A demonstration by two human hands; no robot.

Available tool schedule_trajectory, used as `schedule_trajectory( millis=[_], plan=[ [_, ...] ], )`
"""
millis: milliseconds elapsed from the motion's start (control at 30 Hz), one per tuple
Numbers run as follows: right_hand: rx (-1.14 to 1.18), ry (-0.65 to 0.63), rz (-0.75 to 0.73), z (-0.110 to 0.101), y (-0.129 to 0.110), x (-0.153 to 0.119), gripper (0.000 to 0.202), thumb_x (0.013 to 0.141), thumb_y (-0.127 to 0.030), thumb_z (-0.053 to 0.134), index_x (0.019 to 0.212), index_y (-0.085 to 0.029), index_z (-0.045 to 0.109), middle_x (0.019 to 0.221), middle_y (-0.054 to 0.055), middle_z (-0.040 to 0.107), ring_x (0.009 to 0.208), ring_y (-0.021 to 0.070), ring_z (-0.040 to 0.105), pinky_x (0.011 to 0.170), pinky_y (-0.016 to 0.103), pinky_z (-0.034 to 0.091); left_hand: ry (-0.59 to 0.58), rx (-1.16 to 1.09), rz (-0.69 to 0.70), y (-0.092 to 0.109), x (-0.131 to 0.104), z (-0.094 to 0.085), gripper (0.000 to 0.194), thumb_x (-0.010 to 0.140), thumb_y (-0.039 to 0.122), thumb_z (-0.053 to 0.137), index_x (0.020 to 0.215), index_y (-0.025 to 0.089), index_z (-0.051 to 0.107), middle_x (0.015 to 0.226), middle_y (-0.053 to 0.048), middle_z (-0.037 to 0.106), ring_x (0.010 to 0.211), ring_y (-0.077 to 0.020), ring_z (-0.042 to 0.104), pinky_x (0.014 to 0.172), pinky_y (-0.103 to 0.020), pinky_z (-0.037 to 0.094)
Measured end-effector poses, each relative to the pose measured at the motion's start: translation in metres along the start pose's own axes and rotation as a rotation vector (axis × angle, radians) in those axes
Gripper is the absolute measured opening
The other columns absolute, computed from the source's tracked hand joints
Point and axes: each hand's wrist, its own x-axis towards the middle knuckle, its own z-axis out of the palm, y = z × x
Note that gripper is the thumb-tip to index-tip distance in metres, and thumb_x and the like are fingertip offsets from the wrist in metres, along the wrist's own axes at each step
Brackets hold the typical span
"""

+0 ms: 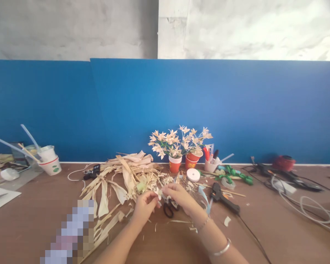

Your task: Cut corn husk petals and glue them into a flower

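Observation:
My left hand (146, 208) and my right hand (179, 195) meet over the middle of the table, fingers pinched. Between their fingertips is a small pale piece of dried husk (158, 192), partly hidden by the fingers. Black-handled scissors (168, 210) lie just below my right hand, their blades mostly covered. Behind and left of my hands spreads a heap of dried corn husks (128, 174). Pale husk flowers (170, 138) stand in red paper cups (174, 165) at the back. A black glue gun (223, 199) lies to the right of my right wrist.
A white tape roll (193, 175), a pen cup (209, 166) and green tape (232, 173) sit at the back right. White cables (299, 209) and a red object (283, 162) are far right. A paper cup with straws (51, 165) stands left. A blue partition (165, 99) closes the back.

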Motion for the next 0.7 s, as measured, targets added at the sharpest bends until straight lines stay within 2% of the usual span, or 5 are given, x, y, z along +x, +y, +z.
schedule_trajectory(
  millis=[233,400,500,567,700],
  plan=[
    [-0.012,0.030,-0.007,0.005,-0.003,0.000,0.024,0.072,-0.037,0.059,0.067,-0.015,0.064,0.059,-0.002,0.057,0.056,0.0106,0.044,0.054,0.022,0.031,-0.010,0.004,0.000,0.002,-0.001,0.001,0.027,0.066,0.043,0.067,0.068,0.017,0.060,0.047,0.000,0.060,0.042,-0.0123,0.052,0.039,-0.021,0.036],
    [-0.430,0.218,-0.108,-0.045,-0.008,-0.003,0.022,0.076,-0.034,0.052,0.074,-0.016,0.065,0.074,0.004,0.065,0.070,0.0178,0.056,0.065,0.027,0.039,-0.008,-0.018,-0.009,0.001,-0.001,0.001,0.029,0.066,0.043,0.067,0.069,0.015,0.061,0.056,-0.002,0.065,0.045,-0.0124,0.054,0.038,-0.019,0.036],
    [-0.910,0.460,0.205,-0.098,-0.006,-0.014,0.017,0.072,-0.025,0.052,0.077,-0.018,0.067,0.081,0.009,0.067,0.078,0.0242,0.060,0.068,0.033,0.040,-0.017,-0.037,-0.031,0.003,-0.001,0.002,0.032,0.066,0.046,0.066,0.068,0.014,0.062,0.061,-0.004,0.067,0.047,-0.0121,0.055,0.038,-0.019,0.035],
    [-1.097,0.517,0.449,-0.127,0.000,-0.024,0.020,0.070,-0.021,0.052,0.081,-0.018,0.068,0.092,0.014,0.067,0.087,0.0289,0.061,0.070,0.037,0.042,-0.021,-0.044,-0.054,0.006,-0.002,0.003,0.033,0.067,0.046,0.066,0.067,0.014,0.063,0.057,-0.003,0.066,0.045,-0.0111,0.053,0.038,-0.019,0.034],
    [-1.203,0.572,0.616,-0.150,0.025,-0.041,0.033,0.068,-0.020,0.054,0.099,-0.015,0.065,0.112,0.021,0.060,0.108,0.0391,0.053,0.080,0.046,0.040,-0.001,-0.096,-0.098,0.011,-0.003,0.004,0.032,0.065,0.044,0.068,0.069,0.013,0.064,0.063,-0.005,0.068,0.047,-0.0108,0.054,0.037,-0.018,0.032]
  ],
)
